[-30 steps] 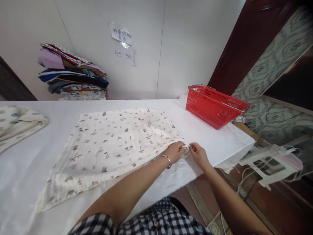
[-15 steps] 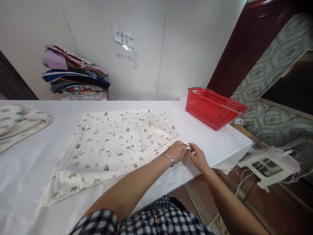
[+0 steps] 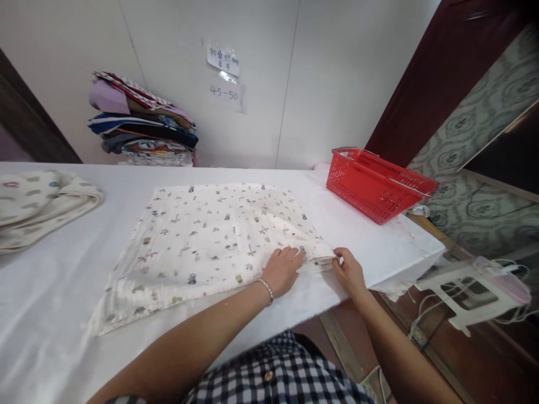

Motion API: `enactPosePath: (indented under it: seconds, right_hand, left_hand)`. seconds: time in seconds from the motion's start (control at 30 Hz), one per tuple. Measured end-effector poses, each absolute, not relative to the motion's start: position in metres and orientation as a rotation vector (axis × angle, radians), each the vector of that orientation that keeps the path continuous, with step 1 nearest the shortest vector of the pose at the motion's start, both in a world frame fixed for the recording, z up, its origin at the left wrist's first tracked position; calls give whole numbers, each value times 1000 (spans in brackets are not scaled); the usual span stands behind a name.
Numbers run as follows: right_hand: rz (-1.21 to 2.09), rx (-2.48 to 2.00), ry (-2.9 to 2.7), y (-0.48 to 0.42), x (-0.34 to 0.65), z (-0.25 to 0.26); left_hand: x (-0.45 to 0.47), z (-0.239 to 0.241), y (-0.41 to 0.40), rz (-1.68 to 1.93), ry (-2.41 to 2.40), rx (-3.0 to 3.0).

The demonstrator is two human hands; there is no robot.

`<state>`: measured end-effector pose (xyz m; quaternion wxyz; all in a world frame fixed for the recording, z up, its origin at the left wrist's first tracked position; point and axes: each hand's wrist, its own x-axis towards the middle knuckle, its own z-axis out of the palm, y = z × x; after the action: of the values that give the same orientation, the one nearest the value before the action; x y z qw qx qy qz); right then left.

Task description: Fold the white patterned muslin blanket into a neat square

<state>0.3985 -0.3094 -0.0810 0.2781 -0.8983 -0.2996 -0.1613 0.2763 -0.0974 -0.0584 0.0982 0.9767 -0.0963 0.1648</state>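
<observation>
While right hand (image 3: 350,273) pinches cloth (image 3: 210,235), left hand (image 3: 283,270) moved left

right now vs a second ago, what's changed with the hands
The left hand let go near the corner of the patterned cloth and moved left, resting on its edge. The right hand still pinches that corner. Red basket and folded pile stayed put.

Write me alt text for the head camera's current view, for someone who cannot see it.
A person's left hand rests on the near edge of a cream patterned cloth spread on a white-covered table, while the right hand pinches its near right corner. Behind are a red basket, right, and stacked fabrics, left.
</observation>
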Motion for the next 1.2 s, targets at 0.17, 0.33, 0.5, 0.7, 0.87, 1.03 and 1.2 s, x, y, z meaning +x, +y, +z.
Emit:
enactPosePath:
  seconds: [0.17, 0.33, 0.5, 0.7, 0.87, 1.03, 1.2]
  right_hand:
    - [-470, -2615, -881, -305, 397, -79]
    - [-557, -2647, -906, -301, 396, -73]
    - [-452, -2557, -997, -310, 400, -74]
    - [-481, -2661, -945, -318, 403, -78]
    - [-550, -2688, -1040, -303, 398, -76]
    - [-555, -2559, -1133, -303, 404, -75]
    - [-348, -2516, -1120, -316, 411, -81]
  left_hand:
    - [283, -59, -88, 229, -54, 2880]
    - [292, -47, -83, 244, 76, 2808]
    - [293, -48, -74, 243, 111, 2818]
    - [284, -65, -72, 450, -246, 2884]
    - [283, -72, -72, 449, -257, 2903]
    - [292, -66, -71, 280, 31, 2859]
    - [291, -66, -70, 322, -1, 2846]
